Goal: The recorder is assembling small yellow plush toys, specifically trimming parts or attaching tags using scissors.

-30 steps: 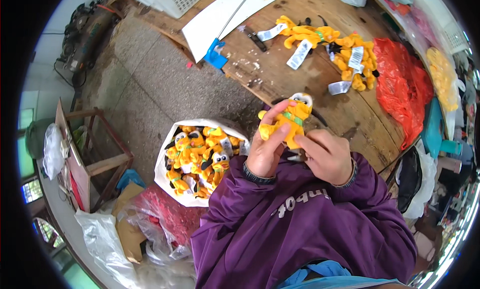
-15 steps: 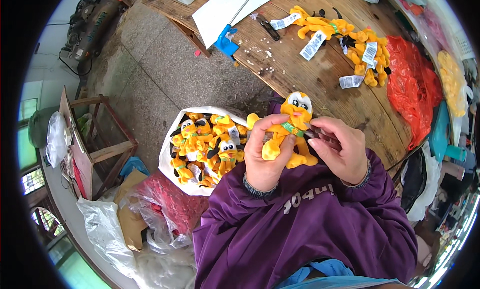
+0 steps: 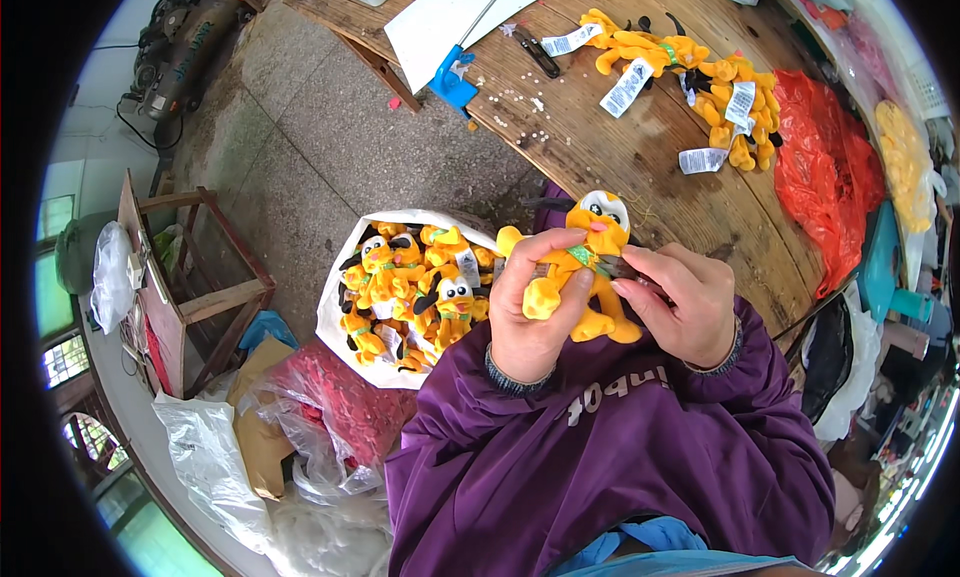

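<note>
In front of my purple jacket, my left hand (image 3: 532,312) grips a yellow plush dog (image 3: 588,295) round its body, the thumb pressed on its belly. The toy has a white eye patch, black ears and a green collar (image 3: 583,255), and its head tilts up and to the right. My right hand (image 3: 688,305) is pinched close beside the collar, thumb and fingertips together. Something small, thin and greyish shows at those fingertips; its kind cannot be made out. The toy's back is hidden by my left hand.
At left stands a white sack (image 3: 345,307) full of similar plush dogs. More tagged plush dogs (image 3: 690,62) lie on the wooden table (image 3: 600,147), near a black-handled tool (image 3: 537,53), a blue clamp-like piece (image 3: 455,82) and a red plastic bag (image 3: 815,167).
The plush dog has turned and tipped slightly to the right, its legs shifting right and down. My right hand has stayed beside its collar, fingers slightly shifted.
</note>
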`<state>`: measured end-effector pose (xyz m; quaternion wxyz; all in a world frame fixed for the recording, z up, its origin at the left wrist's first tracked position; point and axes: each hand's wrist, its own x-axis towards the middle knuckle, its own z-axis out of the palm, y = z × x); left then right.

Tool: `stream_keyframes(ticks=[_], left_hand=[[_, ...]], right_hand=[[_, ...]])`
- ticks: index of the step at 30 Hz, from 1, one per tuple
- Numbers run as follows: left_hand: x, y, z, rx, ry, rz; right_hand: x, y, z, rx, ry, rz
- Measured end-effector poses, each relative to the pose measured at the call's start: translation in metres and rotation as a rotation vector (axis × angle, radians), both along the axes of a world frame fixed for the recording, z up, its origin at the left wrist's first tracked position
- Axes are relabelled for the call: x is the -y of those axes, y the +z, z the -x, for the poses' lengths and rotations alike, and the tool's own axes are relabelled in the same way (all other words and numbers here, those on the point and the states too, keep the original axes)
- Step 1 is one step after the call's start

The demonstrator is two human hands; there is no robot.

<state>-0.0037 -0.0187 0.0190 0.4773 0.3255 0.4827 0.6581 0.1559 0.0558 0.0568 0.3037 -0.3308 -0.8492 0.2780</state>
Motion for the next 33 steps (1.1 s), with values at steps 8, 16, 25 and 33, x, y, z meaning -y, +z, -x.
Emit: stream_keyframes(ticks=[8, 16, 25, 33], left_hand=[[-0.006, -0.002, -0.006, 0.16, 0.009, -0.001], [-0.006, -0.005, -0.007, -0.088, 0.043, 0.014], [-0.008, -0.016, -0.008, -0.265, 0.062, -0.068], [-0.008, -0.024, -0.004, -0.11, -0.02, -0.065]], right_hand=[[-0.002, 0.002, -0.002, -0.044, -0.008, 0.056], [-0.004, 0.0, 0.005, -0.165, -0.09, 0.341], [-0.008, -0.012, 0.022, -0.146, -0.057, 0.202], [-0.014, -0.016, 0.016, -0.21, 0.022, 0.435]])
